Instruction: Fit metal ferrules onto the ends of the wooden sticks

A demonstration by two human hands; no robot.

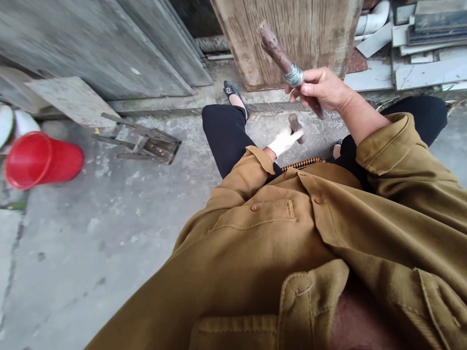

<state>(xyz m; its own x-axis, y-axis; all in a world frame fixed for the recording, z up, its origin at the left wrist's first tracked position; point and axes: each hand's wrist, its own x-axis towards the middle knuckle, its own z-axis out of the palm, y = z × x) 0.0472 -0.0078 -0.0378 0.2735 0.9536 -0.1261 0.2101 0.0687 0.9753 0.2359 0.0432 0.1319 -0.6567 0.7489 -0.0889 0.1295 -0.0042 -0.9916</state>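
My bare right hand point(321, 90) is raised, its fingers closed round a brown wooden stick point(276, 47). A coil of silvery wire point(293, 75) is wound about the stick's middle, just beyond my thumb. The stick slants, its thicker knobbly end pointing up and left, while the lower end shows below my fingers. Lower down, near my lap, my left hand point(283, 142) wears a white glove. It is closed on a short brown wooden piece point(294, 122); whether this is a handle or a plain stick I cannot tell. The two hands are apart.
An upright wooden board point(284, 48) stands in front, beside grey panels point(91, 43). To the left are a red bucket point(62, 159) lying on its side and a small wooden stool point(156, 146), tipped over. Stacked boards point(426, 73) and a white pipe point(375, 18) lie at right.
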